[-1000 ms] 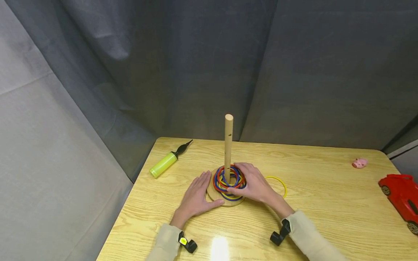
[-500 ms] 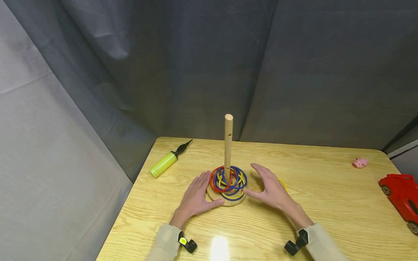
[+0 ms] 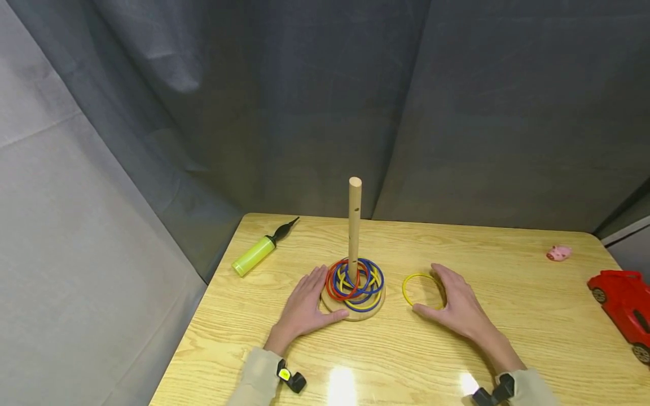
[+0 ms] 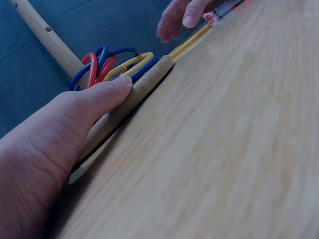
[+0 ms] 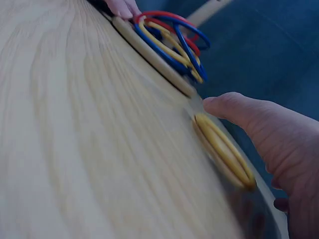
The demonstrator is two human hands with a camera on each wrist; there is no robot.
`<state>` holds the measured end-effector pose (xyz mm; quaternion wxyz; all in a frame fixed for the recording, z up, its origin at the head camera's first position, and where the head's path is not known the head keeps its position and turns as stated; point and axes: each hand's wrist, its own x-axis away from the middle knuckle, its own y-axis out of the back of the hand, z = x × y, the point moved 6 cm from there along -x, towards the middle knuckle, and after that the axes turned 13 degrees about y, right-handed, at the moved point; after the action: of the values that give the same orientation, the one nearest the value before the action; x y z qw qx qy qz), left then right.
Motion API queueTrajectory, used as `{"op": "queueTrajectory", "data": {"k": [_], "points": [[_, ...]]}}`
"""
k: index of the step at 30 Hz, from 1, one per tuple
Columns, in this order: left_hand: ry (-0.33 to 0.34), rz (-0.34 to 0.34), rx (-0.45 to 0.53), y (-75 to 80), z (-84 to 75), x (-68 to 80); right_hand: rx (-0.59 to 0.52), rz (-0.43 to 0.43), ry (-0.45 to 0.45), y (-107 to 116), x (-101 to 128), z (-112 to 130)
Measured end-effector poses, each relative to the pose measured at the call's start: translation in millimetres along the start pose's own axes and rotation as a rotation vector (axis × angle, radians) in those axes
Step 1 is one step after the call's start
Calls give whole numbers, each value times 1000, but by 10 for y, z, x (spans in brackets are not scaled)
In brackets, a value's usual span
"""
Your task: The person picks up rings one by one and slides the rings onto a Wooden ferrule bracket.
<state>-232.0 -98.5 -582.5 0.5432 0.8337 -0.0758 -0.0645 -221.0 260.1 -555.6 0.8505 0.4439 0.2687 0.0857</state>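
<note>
A wooden peg (image 3: 354,225) stands on a round wooden base (image 3: 332,305) at the table's middle. Several red, blue and yellow rings (image 3: 355,280) lie stacked around the peg on the base (image 4: 144,82). My left hand (image 3: 304,307) lies flat on the table, fingers straight, its thumb pressing the base's left edge (image 4: 107,94). A loose yellow ring (image 3: 421,290) lies on the table to the right of the base. My right hand (image 3: 457,307) hovers over that ring's right side with fingers spread, thumb (image 5: 244,112) close to the ring (image 5: 224,149); touching or apart, I cannot tell.
A yellow-green hand pump (image 3: 259,251) lies at the table's far left. A small pink pig toy (image 3: 558,253) and a red toy car (image 3: 622,304) sit at the right edge. Grey curtains hang behind the wooden table (image 3: 508,349).
My right hand has left the rings on the base and moved right to the loose yellow ring. The left hand has stayed against the base.
</note>
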Motion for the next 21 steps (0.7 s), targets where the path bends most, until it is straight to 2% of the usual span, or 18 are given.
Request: {"op": "queueTrajectory", "data": {"k": [6,21], "points": [[3,2,-8,-4,0,-1,23,13,-32,7,131,-105],[-10,-6,-12,-5,5,-3,69,0,-24,-76,135,-128]]}}
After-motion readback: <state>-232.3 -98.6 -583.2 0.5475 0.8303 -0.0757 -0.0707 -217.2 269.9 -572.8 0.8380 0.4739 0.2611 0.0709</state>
